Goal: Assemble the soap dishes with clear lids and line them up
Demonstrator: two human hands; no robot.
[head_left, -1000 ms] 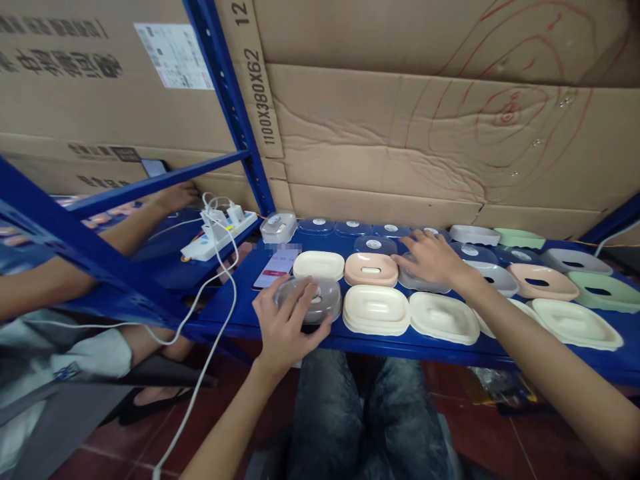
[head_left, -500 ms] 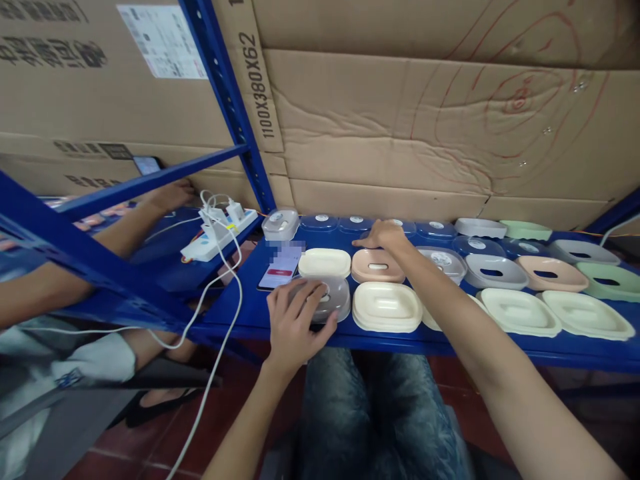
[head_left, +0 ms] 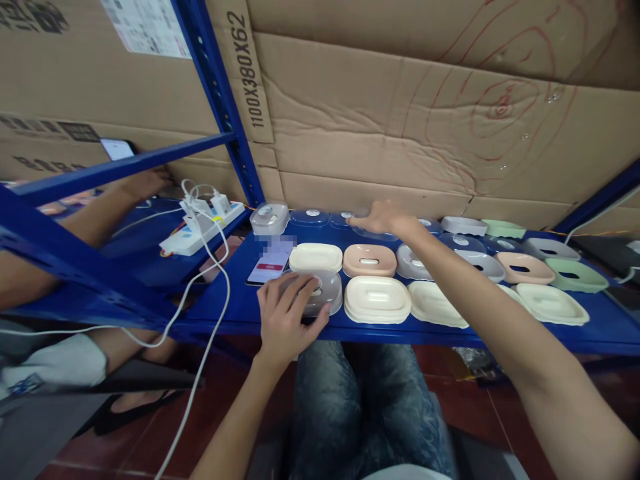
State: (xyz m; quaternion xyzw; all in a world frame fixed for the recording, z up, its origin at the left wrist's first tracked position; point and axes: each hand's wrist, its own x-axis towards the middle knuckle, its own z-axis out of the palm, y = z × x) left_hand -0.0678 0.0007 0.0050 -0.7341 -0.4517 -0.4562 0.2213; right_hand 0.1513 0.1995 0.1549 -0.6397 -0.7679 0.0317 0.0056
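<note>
My left hand [head_left: 284, 312] curls its fingers over a grey oval soap-dish-like box [head_left: 327, 293] with a clear lid, which sits at the front edge of the blue shelf. My right hand [head_left: 385, 217] reaches to the back row, slightly blurred, its thumb pointing left. Under it is a clear plastic lid [head_left: 375, 235], which the fingers appear to grip from above. Close by stand a peach dish [head_left: 369, 260], a cream dish [head_left: 316, 257] and a cream stack [head_left: 377, 299]. More clear lids [head_left: 310, 217] lie to the left of my right hand.
A phone [head_left: 270, 261] lies left of the dishes. Grey, peach and green open frames [head_left: 580, 275] fill the right side. A power strip [head_left: 200, 230] with white cables [head_left: 213, 333] is beyond the blue post. Another person's arm [head_left: 75, 230] rests at the left. Cardboard [head_left: 340, 100] stands behind.
The view has turned slightly, shifting things left. My right hand has moved a clear lid in the back row a little left and nearer me. My left hand stays on the grey box.
</note>
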